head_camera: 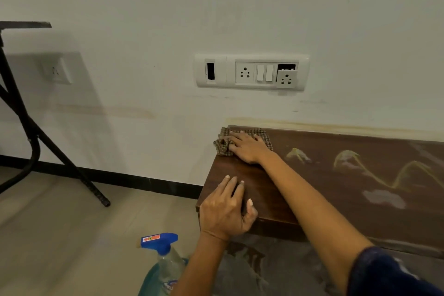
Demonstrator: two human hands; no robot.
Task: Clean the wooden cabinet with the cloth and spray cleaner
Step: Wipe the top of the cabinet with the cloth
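Our right fingers (236,137) lie spread and straight on the cloth (223,144), not curled round it. They press it flat so the whole palm can push it along. The cloth is bunched at the cabinet's (269,202) far left corner, against the wall, with a fold spilling past the cabinet's left edge. Our right hand (247,146) covers most of it, and the arm reaches in across the cabinet's top from the right.

Our left fingers (230,185) are straight too and hold nothing. They rest flat on the cabinet's near left corner, with the thumb by its front edge. We judge that the left hand (225,209) is there to brace us while the other wipes.

Right of the cloth, a yellowish zigzag of cleaner (348,158) and 2 or 3 pale patches (384,198) sit on a dull, filmed stretch of the top. The wood at the cabinet's left end looks darker and cleaner. So the wiping seems to have a good way to go, rightward.

The spray (161,243) stands on the floor just left of the cabinet's front, below our left wrist. That is within reach yet off the top we are wiping. A socket panel (252,72) is on the wall above the cabinet, so any fresh spraying is best aimed low.
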